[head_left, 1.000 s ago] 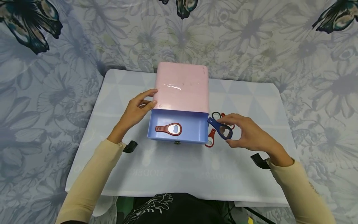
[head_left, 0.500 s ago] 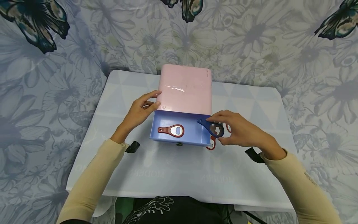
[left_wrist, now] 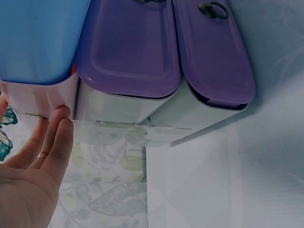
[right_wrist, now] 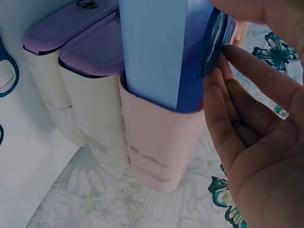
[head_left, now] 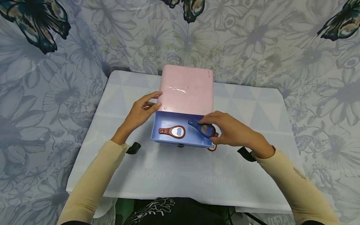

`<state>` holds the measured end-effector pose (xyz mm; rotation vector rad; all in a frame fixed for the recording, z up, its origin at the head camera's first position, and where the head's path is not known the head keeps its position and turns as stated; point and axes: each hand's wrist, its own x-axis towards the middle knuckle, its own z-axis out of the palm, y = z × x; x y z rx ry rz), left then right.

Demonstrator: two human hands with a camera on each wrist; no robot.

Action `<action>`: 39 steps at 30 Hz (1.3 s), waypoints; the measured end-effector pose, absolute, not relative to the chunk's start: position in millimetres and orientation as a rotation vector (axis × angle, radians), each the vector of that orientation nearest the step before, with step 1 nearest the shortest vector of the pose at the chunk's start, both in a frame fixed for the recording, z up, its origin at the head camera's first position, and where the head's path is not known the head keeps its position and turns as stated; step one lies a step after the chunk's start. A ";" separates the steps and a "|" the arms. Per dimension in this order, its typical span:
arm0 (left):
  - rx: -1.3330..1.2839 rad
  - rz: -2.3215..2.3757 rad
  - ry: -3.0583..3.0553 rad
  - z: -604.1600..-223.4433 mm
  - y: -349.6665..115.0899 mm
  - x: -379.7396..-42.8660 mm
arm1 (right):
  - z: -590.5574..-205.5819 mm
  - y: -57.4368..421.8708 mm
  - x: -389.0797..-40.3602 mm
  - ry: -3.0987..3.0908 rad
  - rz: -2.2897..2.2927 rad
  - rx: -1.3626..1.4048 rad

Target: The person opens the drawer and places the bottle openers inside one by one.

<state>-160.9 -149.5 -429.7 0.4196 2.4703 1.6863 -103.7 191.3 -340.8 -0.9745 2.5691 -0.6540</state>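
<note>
A blue bottle opener (head_left: 206, 129) hangs over the right part of a pulled-out blue drawer (head_left: 168, 117). My right hand (head_left: 232, 129) pinches its round end between thumb and fingers; in the right wrist view the opener (right_wrist: 213, 42) stands edge-on. A red bottle opener (head_left: 172, 132) lies in the drawer's left half. My left hand (head_left: 140, 111) touches the left side of the pink drawer cabinet (head_left: 187, 90). In the left wrist view its extended fingers (left_wrist: 54, 137) lie against the pink casing.
Below the pink level sit two purple-fronted drawers (left_wrist: 130, 52) with ring pulls. Another red opener (head_left: 212, 147) lies on the table right of the drawer, partly hidden. A blue-rimmed opener (right_wrist: 8, 76) shows at the right wrist view's left edge. Patterned cloth (head_left: 253, 37) hangs behind the table.
My right hand has moved left, carrying the blue bottle opener from beside the drawer to over its inside. My left hand stays against the cabinet. The head view has shifted slightly.
</note>
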 end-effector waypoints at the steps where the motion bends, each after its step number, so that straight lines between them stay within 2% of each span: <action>1: 0.419 1.684 2.472 -429.5 -149.4 -160.7 | -341.6 189.8 -104.3 2.567 -0.652 -0.976; 26: 0.410 1.683 2.461 -427.9 -148.6 -160.1 | -343.4 152.5 -100.4 2.691 -0.172 -1.048; 39: 0.408 1.667 2.472 -429.9 -149.3 -161.0 | -350.3 148.4 -101.0 2.697 -0.240 -0.960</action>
